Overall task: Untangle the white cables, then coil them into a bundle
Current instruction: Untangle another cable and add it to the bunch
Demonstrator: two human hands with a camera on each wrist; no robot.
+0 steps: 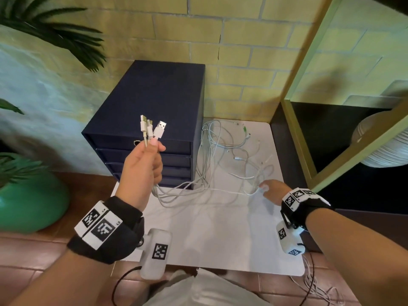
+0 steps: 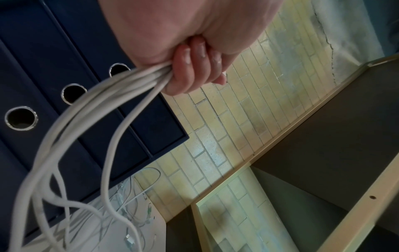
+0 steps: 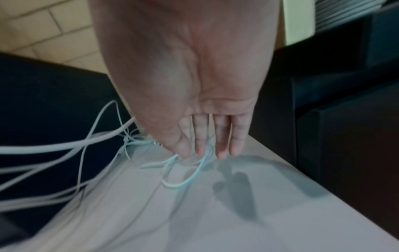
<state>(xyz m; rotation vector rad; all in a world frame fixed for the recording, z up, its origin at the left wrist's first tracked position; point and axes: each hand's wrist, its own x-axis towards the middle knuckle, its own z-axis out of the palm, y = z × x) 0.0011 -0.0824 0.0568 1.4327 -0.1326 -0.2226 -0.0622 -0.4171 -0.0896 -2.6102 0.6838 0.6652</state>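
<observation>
My left hand (image 1: 145, 160) is raised in front of the dark drawer unit and grips several white cables (image 2: 121, 88) in a fist. Their USB plugs (image 1: 152, 128) stick up above the thumb. From the fist the cables droop to the white table (image 1: 220, 228) and run right into a loose tangle (image 1: 229, 151) beside the drawers. My right hand (image 1: 270, 188) reaches low over the table at the tangle's near right edge. Its fingers (image 3: 218, 141) point down, almost straight, with a thin cable loop (image 3: 190, 172) at the fingertips.
A dark blue drawer unit (image 1: 154, 111) stands at the table's back left against a brick wall. A yellow-framed shelf (image 1: 309, 133) with a white ribbed object (image 1: 384, 146) is on the right. A green plant pot (image 1: 31, 195) sits on the floor at left.
</observation>
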